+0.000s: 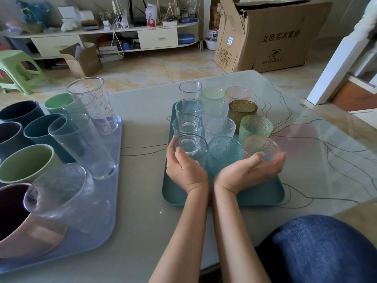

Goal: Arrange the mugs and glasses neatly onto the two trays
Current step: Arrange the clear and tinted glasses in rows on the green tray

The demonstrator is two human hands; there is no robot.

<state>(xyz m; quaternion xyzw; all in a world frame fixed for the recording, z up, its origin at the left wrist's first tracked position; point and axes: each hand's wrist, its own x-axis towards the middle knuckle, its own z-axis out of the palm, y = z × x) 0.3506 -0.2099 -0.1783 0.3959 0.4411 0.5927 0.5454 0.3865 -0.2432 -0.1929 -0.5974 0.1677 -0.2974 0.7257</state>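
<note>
A teal tray in the middle of the table carries several small glasses in three rows. My left hand curls round the nearest clear glass in the left row. My right hand cups the near pink dimpled glass in the right row. Between them stands a blue dimpled glass. A pale blue tray at the left holds several mugs, among them a green mug, and several tall clear glasses such as one printed with red cartoons.
The glass-topped table ends close behind the teal tray and at the right. My knee in blue cloth is at the lower right. A large cardboard box, a green stool and a low cabinet stand on the floor beyond.
</note>
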